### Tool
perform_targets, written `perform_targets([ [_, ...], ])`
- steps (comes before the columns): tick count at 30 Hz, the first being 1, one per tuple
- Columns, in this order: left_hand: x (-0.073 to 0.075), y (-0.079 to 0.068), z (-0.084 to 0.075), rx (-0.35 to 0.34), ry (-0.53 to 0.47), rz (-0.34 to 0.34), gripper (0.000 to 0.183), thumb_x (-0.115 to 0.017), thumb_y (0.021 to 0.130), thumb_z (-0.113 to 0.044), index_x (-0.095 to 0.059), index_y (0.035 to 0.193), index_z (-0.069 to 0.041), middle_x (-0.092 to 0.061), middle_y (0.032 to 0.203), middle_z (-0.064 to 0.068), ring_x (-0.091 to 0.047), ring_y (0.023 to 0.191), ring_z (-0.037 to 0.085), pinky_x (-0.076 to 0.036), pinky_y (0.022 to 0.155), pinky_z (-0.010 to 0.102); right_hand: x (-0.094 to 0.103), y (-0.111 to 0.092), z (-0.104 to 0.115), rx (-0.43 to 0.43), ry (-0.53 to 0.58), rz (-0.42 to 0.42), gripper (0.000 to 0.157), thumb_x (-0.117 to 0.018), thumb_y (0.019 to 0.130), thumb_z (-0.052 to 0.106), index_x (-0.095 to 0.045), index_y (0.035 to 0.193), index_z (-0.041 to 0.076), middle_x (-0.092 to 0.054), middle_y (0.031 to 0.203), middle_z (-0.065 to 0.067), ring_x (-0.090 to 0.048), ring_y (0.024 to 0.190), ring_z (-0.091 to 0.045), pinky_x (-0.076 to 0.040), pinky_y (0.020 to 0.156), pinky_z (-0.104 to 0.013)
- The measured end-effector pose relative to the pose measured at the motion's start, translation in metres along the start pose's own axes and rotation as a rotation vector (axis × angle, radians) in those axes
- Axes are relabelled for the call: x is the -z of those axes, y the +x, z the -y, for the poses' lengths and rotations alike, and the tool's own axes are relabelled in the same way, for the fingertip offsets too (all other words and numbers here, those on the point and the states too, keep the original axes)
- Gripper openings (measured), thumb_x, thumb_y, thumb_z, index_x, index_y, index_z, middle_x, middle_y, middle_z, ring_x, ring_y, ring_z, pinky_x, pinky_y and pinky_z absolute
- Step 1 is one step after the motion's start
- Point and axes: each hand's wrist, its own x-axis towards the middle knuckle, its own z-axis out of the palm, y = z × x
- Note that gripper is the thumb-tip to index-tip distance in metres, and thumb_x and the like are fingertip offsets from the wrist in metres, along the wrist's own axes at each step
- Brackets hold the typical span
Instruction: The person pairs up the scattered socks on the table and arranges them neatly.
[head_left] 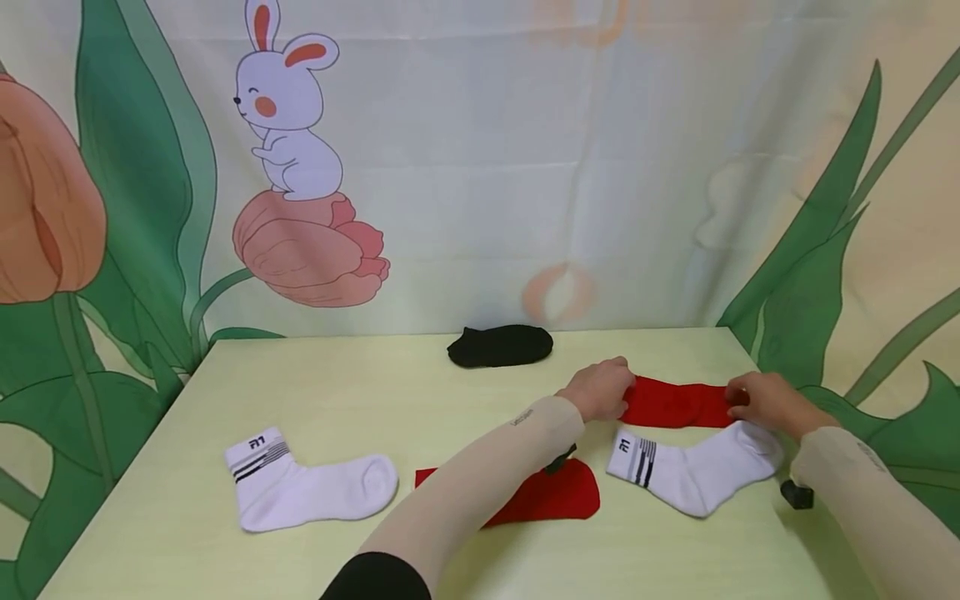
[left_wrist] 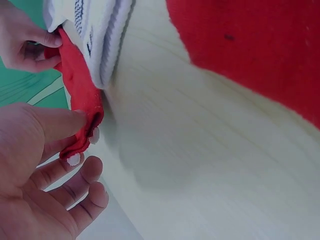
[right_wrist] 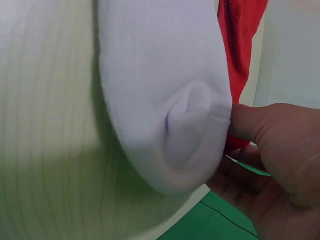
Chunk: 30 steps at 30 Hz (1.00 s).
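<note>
Well, working from the left, your white ribbed sock with dark stripes point(head_left: 307, 492) lies well apart to the left of the red cloth sock point(head_left: 678, 402) stretched between your hands, on the near side, so little threatens it there. The flat black ankle sock point(head_left: 500, 346) sits left of the stretched sock and farther from you, also out of reach of an ordinary slip. Watch the second red cloth sock point(head_left: 577, 492), on the near side and left of the stretched one: your forearm crosses over it, and a low sleeve or the wrist device point(head_left: 562, 460) could drag it askew.

Your left hand point(head_left: 602, 389) pinches the left end of the stretched sock between thumb and fingertips, its other fingers spread loosely; so light a hold could let the edge slip or fold if you pull unevenly. Just on the near side of the stretched sock lies the second striped white sock point(head_left: 697, 471), whose rounded end could be caught and shifted. Your right hand point(head_left: 772, 404) pinches the right end, thumb against fingers; pulling harder there could twist the cloth. Whether that sock touches the table, you cannot tell.
</note>
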Motion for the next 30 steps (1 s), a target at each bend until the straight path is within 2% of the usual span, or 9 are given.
perform_targets([
  [4, 0.001, -0.002, 0.001, -0.018, -0.007, -0.022, 0.022, -0.065, 0.092, -0.025, -0.071, 0.113, -0.020, -0.054, 0.104, -0.004, -0.050, 0.084, 0.008, -0.047, 0.070, 0.019, -0.002, -0.001, 0.000, 0.037, -0.026, -0.050, 0.014, -0.074, 0.082, 0.007, -0.072, 0.095, 0.000, -0.069, 0.088, -0.009, -0.060, 0.081, -0.028, -0.052, 0.075, -0.049],
  [8, 0.004, -0.004, 0.002, -0.041, -0.005, -0.039, 0.024, -0.065, 0.093, -0.025, -0.072, 0.115, -0.018, -0.054, 0.104, -0.004, -0.049, 0.084, 0.008, -0.046, 0.068, 0.019, -0.003, -0.002, 0.000, 0.022, -0.037, -0.085, 0.009, -0.071, 0.084, 0.004, -0.072, 0.092, 0.002, -0.068, 0.088, -0.009, -0.061, 0.081, -0.030, -0.052, 0.075, -0.050],
  [12, 0.012, -0.007, 0.002, -0.043, -0.025, -0.050, 0.025, -0.064, 0.093, -0.024, -0.071, 0.116, -0.017, -0.055, 0.105, -0.003, -0.049, 0.086, 0.008, -0.046, 0.069, 0.018, -0.001, -0.003, 0.000, -0.025, -0.029, -0.110, 0.012, -0.069, 0.084, 0.000, -0.071, 0.096, 0.000, -0.068, 0.093, -0.016, -0.060, 0.086, -0.034, -0.052, 0.078, -0.053],
  [18, 0.022, -0.011, 0.001, -0.051, -0.030, -0.060, 0.025, -0.062, 0.094, -0.022, -0.071, 0.117, -0.017, -0.056, 0.108, -0.003, -0.049, 0.087, 0.008, -0.046, 0.070, 0.018, 0.003, -0.004, 0.000, -0.011, -0.042, -0.158, 0.013, -0.068, 0.083, -0.006, -0.069, 0.095, -0.001, -0.068, 0.093, -0.017, -0.060, 0.086, -0.035, -0.051, 0.079, -0.054],
  [24, 0.024, -0.012, 0.001, -0.045, -0.041, -0.048, 0.028, -0.062, 0.094, -0.023, -0.070, 0.120, -0.017, -0.057, 0.111, -0.003, -0.050, 0.090, 0.009, -0.047, 0.073, 0.017, 0.003, -0.004, -0.001, 0.018, -0.048, -0.181, 0.016, -0.067, 0.083, -0.006, -0.069, 0.099, -0.002, -0.068, 0.094, -0.016, -0.060, 0.086, -0.034, -0.052, 0.079, -0.053],
  [30, 0.025, -0.013, 0.002, -0.046, -0.046, -0.057, 0.028, -0.063, 0.094, -0.024, -0.070, 0.121, -0.017, -0.058, 0.112, -0.003, -0.051, 0.091, 0.009, -0.048, 0.076, 0.017, 0.008, -0.007, 0.003, -0.001, -0.032, -0.196, 0.020, -0.064, 0.087, -0.004, -0.069, 0.106, -0.003, -0.068, 0.103, -0.023, -0.060, 0.093, -0.040, -0.052, 0.081, -0.054],
])
